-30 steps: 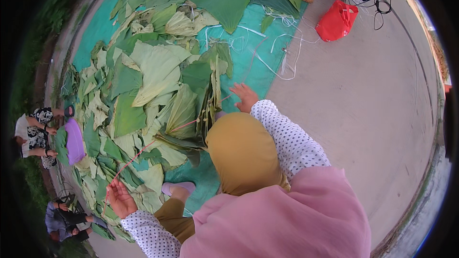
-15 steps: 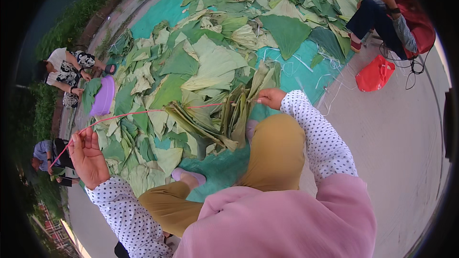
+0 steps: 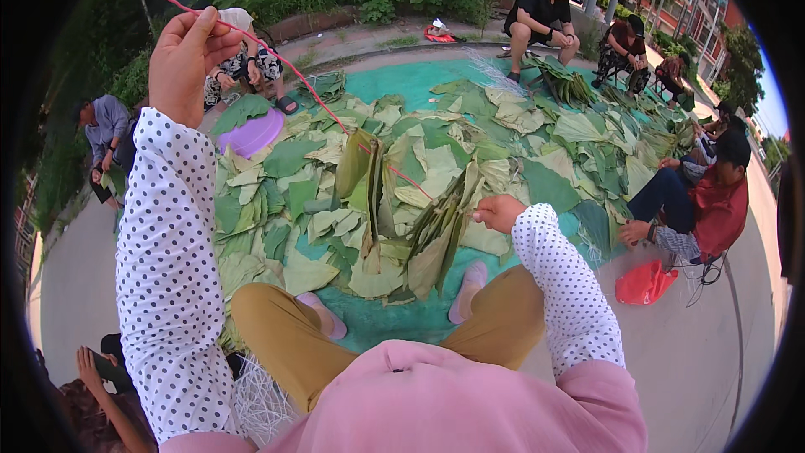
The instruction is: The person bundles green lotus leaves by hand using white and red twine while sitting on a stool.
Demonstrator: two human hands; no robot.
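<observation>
My left hand (image 3: 191, 54) is raised at the upper left, its thumb and fingers pinching a thin red string (image 3: 289, 65). A free end of the string sticks out beyond that hand. From there it slopes tightly down to the right through folded dried leaves. One group of leaves (image 3: 370, 193) hangs midway along it. A thicker leaf bundle (image 3: 442, 239) sits at the lower end, beside my right hand (image 3: 501, 212). The right fingers are closed at the bundle's edge, on the string's other end, which is mostly hidden.
Large flat leaves (image 3: 335, 226) cover a green tarp (image 3: 394, 75) before my feet. A purple basin (image 3: 253, 134) stands at the left, a red bag (image 3: 646, 283) on the pavement at the right. White strips (image 3: 262, 394) lie near my left leg. Several people sit around the tarp.
My left hand has risen, drawing the string into a steep slope. The leaves have split into two groups along it. My knees are farther apart, and the view has tilted up.
</observation>
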